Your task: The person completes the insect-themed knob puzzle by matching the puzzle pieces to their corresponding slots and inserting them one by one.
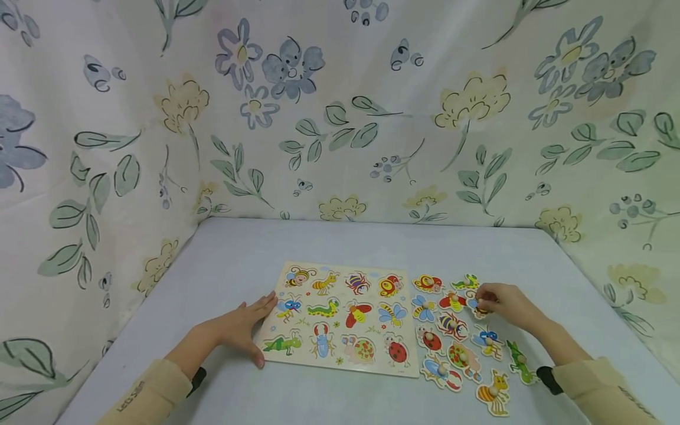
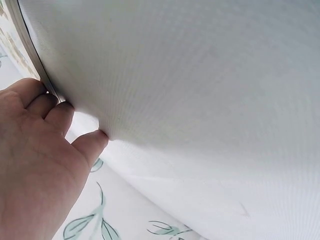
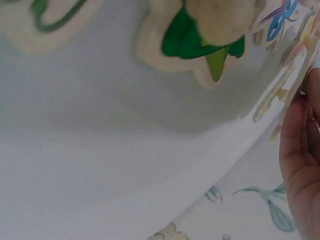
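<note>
Wooden and brightly printed, a puzzle board [image 1: 340,319] is laid flat on the pale table [image 1: 319,242], with twelve insect pictures arranged on it in rows. The board's left edge is touched by the left hand [image 1: 241,327], whose fingers are held nearly straight and close together, the thumb being stretched along the near corner; nothing is gripped by it. In the left wrist view the fingertips [image 2: 60,112] are seen pressed against the table at the board's edge. Just to the right of the board, loose insect pieces [image 1: 462,342] are scattered on the table, each fitted with a small knob. Over the far end of this group the right hand [image 1: 502,304] is held, its fingers curled down onto a piece [image 1: 474,307] that is mostly hidden beneath them; whether the piece is pinched or merely touched cannot be told. A green grasshopper piece [image 1: 519,363] is seen beside the right forearm, and a green piece with its knob [image 3: 205,40] is shown blurred in the right wrist view. Both arms are covered by beige sleeves [image 1: 143,395]. Floral cloth [image 1: 340,118] is hung behind and beside the table.
</note>
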{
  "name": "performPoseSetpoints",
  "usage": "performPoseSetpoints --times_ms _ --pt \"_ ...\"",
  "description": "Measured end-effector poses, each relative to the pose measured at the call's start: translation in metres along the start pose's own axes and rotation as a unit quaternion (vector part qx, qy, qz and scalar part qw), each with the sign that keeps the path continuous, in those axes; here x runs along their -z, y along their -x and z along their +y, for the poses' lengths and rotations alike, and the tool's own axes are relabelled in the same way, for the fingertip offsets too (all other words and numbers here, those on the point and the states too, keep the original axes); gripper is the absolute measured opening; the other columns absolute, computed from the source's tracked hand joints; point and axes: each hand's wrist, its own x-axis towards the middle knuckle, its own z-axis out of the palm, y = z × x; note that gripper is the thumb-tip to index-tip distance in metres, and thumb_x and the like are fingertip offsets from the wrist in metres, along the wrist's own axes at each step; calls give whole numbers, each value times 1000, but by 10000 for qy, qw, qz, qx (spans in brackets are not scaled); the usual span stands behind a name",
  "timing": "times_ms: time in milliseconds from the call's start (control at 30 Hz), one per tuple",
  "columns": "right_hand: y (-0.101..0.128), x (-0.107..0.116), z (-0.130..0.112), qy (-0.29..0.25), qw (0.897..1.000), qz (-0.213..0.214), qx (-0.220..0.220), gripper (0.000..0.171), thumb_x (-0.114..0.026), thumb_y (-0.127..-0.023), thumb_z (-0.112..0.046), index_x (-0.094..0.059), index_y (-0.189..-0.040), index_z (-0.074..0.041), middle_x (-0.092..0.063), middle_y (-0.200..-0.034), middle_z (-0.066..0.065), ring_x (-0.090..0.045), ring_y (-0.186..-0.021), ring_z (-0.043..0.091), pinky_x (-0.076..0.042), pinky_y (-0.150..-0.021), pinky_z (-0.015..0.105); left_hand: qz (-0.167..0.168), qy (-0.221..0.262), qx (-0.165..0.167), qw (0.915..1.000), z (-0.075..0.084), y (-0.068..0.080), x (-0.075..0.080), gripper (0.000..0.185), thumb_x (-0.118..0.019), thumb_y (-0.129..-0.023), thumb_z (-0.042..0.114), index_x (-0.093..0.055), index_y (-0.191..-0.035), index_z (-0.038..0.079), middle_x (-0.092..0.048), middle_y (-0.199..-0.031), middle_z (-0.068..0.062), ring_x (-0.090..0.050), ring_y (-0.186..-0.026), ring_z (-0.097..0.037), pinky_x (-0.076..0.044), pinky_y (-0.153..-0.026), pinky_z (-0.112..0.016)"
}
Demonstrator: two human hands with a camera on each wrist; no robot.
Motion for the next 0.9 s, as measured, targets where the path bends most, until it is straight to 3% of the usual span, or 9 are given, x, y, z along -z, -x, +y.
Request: performPoseSetpoints --times_ms 900 --pt "-56 -37 -66 -363 9974 127 607 6 -65 -91 -5 -62 -86 -7 -56 -72 -4 -48 -63 11 -43 -54 25 -13 86 46 10000 1 1 1 130 -91 -56 47 -20 -152 -4 -11 -160 -21 -13 -145 -40 -11 -113 -66"
